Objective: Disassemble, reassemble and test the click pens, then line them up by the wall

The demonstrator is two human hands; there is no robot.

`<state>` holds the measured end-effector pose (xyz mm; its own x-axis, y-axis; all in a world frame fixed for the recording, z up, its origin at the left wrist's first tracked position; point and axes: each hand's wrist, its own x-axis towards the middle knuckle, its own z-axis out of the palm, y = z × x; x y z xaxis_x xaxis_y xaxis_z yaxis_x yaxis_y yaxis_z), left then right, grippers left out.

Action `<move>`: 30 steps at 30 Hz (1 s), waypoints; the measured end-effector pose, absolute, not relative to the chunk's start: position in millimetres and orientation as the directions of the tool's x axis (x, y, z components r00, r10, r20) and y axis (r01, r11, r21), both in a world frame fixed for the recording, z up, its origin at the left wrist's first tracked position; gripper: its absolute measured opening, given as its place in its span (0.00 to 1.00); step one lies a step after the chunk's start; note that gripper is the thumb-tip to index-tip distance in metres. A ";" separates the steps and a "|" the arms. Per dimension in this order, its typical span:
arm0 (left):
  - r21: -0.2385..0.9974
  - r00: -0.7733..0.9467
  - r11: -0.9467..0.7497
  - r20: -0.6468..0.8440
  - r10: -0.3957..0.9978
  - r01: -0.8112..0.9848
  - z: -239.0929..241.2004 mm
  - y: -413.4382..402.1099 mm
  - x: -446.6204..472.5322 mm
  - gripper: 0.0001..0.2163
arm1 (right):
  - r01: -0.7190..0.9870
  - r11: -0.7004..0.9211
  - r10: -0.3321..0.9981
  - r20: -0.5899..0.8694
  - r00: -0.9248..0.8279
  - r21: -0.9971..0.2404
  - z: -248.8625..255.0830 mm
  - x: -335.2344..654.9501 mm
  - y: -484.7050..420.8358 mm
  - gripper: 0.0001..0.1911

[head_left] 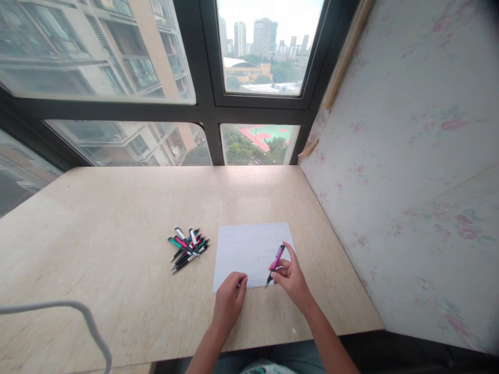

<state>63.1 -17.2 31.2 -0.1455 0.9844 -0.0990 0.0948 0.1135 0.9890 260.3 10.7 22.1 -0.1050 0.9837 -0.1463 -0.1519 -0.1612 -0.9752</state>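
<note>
A purple pen (pixel 278 258) with a black grip and clip is in my right hand (pixel 293 278). My index finger rests at its top end, while the thumb and other fingers hold it lower down; its tip points down and to the left near the paper's front edge. Beneath lies a white sheet of paper (pixel 241 254) with rows of small handwriting across its far part. My left hand (pixel 231 297) rests at the sheet's near left edge with its fingers curled in, and nothing shows in them.
Left of the paper lies a loose pile of several pens (pixel 189 249) in black, white, green and pink. A grey cable or tube (pixel 88 314) curves over the lower left of the marble-patterned tabletop (pixel 128 208). Dark-framed windows stand behind; a flowered wall (pixel 390 171) bounds the right.
</note>
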 end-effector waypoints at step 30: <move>0.678 0.181 -0.258 0.184 0.966 0.688 2.4 -19.4 61.3 0.08 | -0.276 -0.123 0.959 -0.186 0.216 -0.953 5.4 261.9 33.5 0.49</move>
